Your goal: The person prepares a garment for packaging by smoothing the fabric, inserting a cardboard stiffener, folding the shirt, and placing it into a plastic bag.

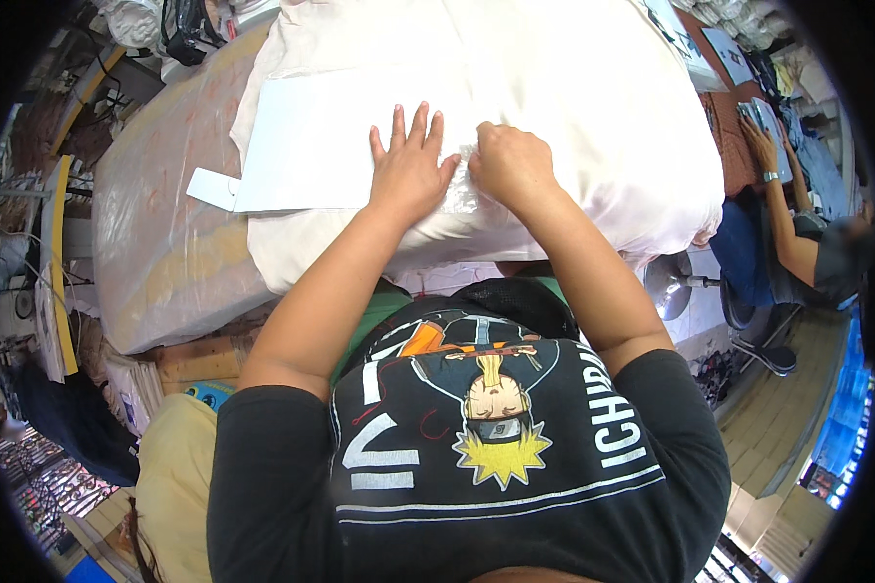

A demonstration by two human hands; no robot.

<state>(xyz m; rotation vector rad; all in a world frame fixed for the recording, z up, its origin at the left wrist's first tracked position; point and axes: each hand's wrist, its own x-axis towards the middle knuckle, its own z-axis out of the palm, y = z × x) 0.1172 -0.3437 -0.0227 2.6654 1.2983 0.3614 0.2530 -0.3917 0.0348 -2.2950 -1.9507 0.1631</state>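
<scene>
My left hand lies flat with its fingers spread, pressing on the right part of a smooth white rectangular piece. A small white tag hangs by a thread from that piece's lower left corner. Crinkled clear plastic shows between my hands, by my left thumb. My right hand is closed in a fist at the edge of this plastic and grips it; its fingertips are hidden under the hand. Both hands rest over a white cloth draped on the table.
At the left, a padded surface under clear plastic adjoins the cloth. A co-worker's hand handles a flat blue packet at a brown-covered table on the right. A round metal stool stands below. Yellow-edged shelving is at far left.
</scene>
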